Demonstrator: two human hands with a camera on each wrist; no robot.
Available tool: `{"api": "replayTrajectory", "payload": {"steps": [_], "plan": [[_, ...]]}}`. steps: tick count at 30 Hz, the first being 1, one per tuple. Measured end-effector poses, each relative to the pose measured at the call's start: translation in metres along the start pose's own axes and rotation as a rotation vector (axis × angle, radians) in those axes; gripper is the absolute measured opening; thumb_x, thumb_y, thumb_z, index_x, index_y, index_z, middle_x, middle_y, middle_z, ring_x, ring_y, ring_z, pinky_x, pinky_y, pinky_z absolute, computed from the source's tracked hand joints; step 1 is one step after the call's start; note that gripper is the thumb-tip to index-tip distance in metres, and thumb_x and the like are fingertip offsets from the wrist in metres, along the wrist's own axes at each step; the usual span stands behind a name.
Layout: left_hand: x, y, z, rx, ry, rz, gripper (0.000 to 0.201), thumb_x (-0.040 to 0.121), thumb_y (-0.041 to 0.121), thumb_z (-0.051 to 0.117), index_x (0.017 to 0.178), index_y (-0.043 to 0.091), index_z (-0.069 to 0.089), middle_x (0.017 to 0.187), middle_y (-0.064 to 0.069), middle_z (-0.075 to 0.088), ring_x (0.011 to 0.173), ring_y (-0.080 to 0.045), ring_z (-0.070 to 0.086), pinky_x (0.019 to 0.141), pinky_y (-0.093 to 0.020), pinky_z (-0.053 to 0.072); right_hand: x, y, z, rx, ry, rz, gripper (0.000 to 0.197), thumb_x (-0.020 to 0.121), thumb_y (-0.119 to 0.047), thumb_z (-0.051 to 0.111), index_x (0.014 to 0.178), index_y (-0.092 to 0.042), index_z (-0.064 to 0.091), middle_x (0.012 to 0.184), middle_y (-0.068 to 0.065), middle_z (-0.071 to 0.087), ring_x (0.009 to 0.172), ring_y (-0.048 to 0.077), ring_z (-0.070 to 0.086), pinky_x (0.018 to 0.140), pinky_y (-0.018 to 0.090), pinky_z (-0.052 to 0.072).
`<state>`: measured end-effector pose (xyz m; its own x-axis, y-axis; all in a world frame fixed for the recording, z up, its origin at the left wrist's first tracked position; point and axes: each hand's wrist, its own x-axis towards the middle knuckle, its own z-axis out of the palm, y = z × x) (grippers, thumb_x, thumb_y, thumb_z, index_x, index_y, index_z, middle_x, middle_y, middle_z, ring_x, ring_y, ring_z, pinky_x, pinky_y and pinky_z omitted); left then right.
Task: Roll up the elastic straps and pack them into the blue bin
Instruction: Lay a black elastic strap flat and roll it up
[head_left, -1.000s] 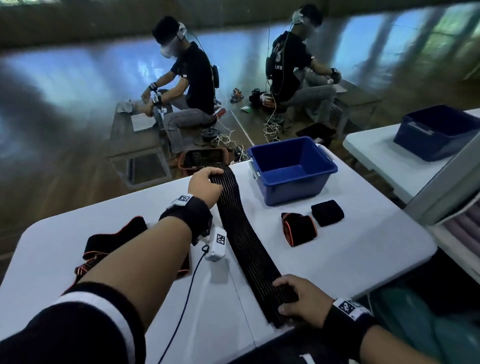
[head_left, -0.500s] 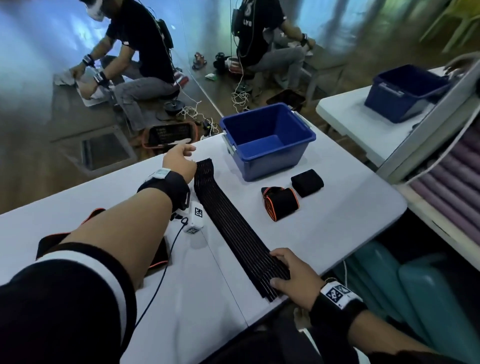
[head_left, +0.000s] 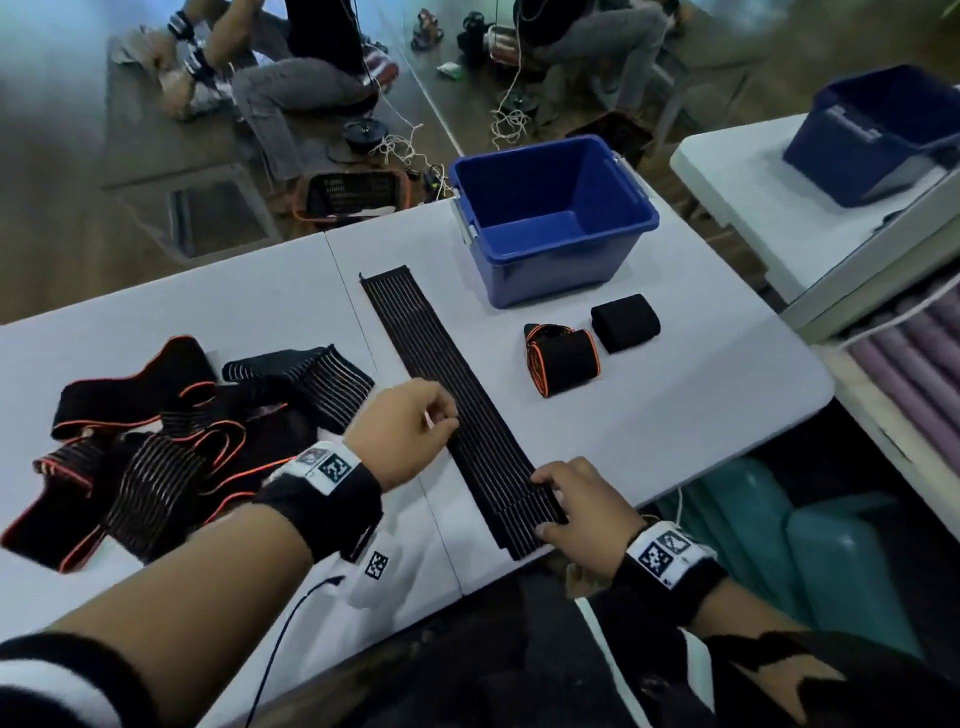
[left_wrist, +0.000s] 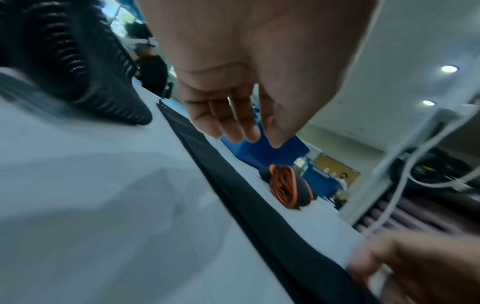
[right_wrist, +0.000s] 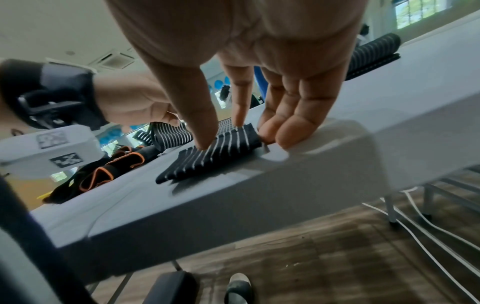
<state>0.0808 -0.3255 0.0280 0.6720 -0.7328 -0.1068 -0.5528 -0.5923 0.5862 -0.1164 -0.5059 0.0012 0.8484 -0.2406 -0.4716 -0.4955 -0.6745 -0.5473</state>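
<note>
A long black striped strap (head_left: 441, 395) lies flat on the white table (head_left: 675, 415), running from beside the blue bin (head_left: 550, 218) to the near edge. My right hand (head_left: 550, 506) rests on its near end, which looks folded over. Thumb and index finger (right_wrist: 205, 139) press on top of the strap (right_wrist: 215, 156), the other fingers beside it at the table's edge. My left hand (head_left: 441, 423) hovers at the strap's left edge near its middle, fingers loosely curled and holding nothing (left_wrist: 255, 142). The bin looks empty.
Two rolled straps lie in front of the bin: one orange-edged (head_left: 561, 358), one plain black (head_left: 626, 322). A pile of loose straps (head_left: 156, 431) covers the table's left part. A second table with another blue bin (head_left: 878, 135) stands at right. People sit on the floor beyond.
My left hand has let go of the strap's far end and drawn back to its middle. The right hand stays on the near end. The head view has tilted down.
</note>
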Motion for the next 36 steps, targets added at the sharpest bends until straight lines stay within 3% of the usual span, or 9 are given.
{"api": "replayTrajectory", "payload": {"steps": [3, 6, 9, 14, 19, 22, 28, 32, 36], "plan": [[-0.032, 0.020, 0.027, -0.008, -0.095, -0.010, 0.006, 0.090, 0.026, 0.068, 0.093, 0.023, 0.065, 0.089, 0.011, 0.061, 0.074, -0.005, 0.053, 0.070, -0.021, 0.039, 0.002, 0.004, -0.003, -0.031, -0.035, -0.045, 0.054, 0.083, -0.023, 0.073, 0.130, -0.033, 0.048, 0.116, -0.009, 0.038, 0.094, 0.009, 0.053, 0.094, 0.028, 0.049], [-0.054, 0.030, 0.055, -0.043, -0.144, -0.152, 0.019, 0.088, 0.027, 0.071, 0.106, 0.020, 0.066, 0.095, 0.008, 0.062, 0.083, -0.012, 0.060, 0.075, -0.024, 0.045, 0.005, 0.008, -0.005, -0.033, -0.031, -0.094, 0.049, 0.084, -0.016, 0.071, 0.128, -0.027, 0.052, 0.114, -0.008, 0.040, 0.090, 0.009, 0.053, 0.096, 0.030, 0.050], [-0.064, 0.036, 0.072, -0.087, -0.112, -0.229, 0.029, 0.084, 0.025, 0.076, 0.111, 0.021, 0.066, 0.095, 0.003, 0.066, 0.087, -0.016, 0.063, 0.085, -0.036, 0.052, 0.009, 0.010, -0.007, -0.008, -0.006, -0.159, 0.045, 0.083, -0.011, 0.072, 0.124, -0.021, 0.058, 0.112, -0.007, 0.041, 0.088, 0.011, 0.055, 0.097, 0.029, 0.048], [-0.076, 0.048, 0.079, -0.121, -0.013, -0.257, 0.033, 0.082, 0.015, 0.078, 0.112, 0.016, 0.067, 0.107, -0.002, 0.061, 0.088, -0.018, 0.062, 0.085, -0.035, 0.052, 0.012, 0.011, -0.007, -0.013, -0.003, -0.288, 0.038, 0.085, -0.012, 0.071, 0.122, -0.017, 0.061, 0.112, -0.008, 0.042, 0.078, 0.006, 0.056, 0.081, 0.018, 0.047], [-0.091, 0.055, 0.090, -0.047, -0.056, -0.163, 0.045, 0.078, 0.026, 0.083, 0.118, 0.009, 0.070, 0.123, -0.006, 0.058, 0.103, -0.023, 0.062, 0.093, -0.038, 0.053, 0.015, 0.018, -0.010, -0.260, -0.091, -0.430, 0.065, 0.076, -0.040, 0.080, 0.133, -0.017, 0.056, 0.137, 0.000, 0.039, 0.119, 0.018, 0.048, 0.105, 0.033, 0.045], [-0.097, 0.060, 0.097, 0.070, -0.070, -0.134, 0.058, 0.075, 0.035, 0.083, 0.125, 0.010, 0.067, 0.126, -0.007, 0.058, 0.110, -0.027, 0.058, 0.097, -0.039, 0.051, 0.014, 0.022, -0.012, -0.449, -0.075, -0.539, 0.073, 0.073, -0.037, 0.082, 0.137, -0.015, 0.054, 0.144, 0.004, 0.037, 0.124, 0.027, 0.045, 0.103, 0.040, 0.047], [-0.108, 0.062, 0.112, 0.179, -0.003, -0.113, 0.057, 0.073, 0.028, 0.078, 0.126, 0.016, 0.061, 0.121, -0.005, 0.061, 0.100, -0.028, 0.058, 0.085, -0.042, 0.054, 0.013, 0.033, -0.007, -0.446, -0.023, -0.702, 0.057, 0.066, -0.012, 0.077, 0.121, -0.013, 0.063, 0.116, 0.004, 0.058, 0.093, 0.027, 0.057, 0.074, 0.042, 0.056], [-0.113, 0.063, 0.117, 0.151, 0.035, -0.113, 0.051, 0.072, 0.016, 0.077, 0.121, 0.013, 0.064, 0.118, -0.007, 0.064, 0.098, -0.030, 0.060, 0.086, -0.042, 0.054, 0.013, 0.036, -0.005, -0.404, -0.052, -0.768, 0.049, 0.070, -0.009, 0.066, 0.118, -0.010, 0.063, 0.108, 0.007, 0.060, 0.091, 0.028, 0.058, 0.074, 0.042, 0.055], [-0.115, 0.068, 0.114, 0.006, 0.115, -0.268, 0.038, 0.086, 0.014, 0.070, 0.124, 0.013, 0.065, 0.117, -0.007, 0.069, 0.107, -0.027, 0.059, 0.095, -0.037, 0.047, 0.014, 0.032, -0.007, -0.323, -0.039, -0.760, 0.031, 0.087, -0.018, 0.062, 0.117, -0.010, 0.065, 0.103, 0.007, 0.062, 0.090, 0.028, 0.061, 0.078, 0.039, 0.053]]}}
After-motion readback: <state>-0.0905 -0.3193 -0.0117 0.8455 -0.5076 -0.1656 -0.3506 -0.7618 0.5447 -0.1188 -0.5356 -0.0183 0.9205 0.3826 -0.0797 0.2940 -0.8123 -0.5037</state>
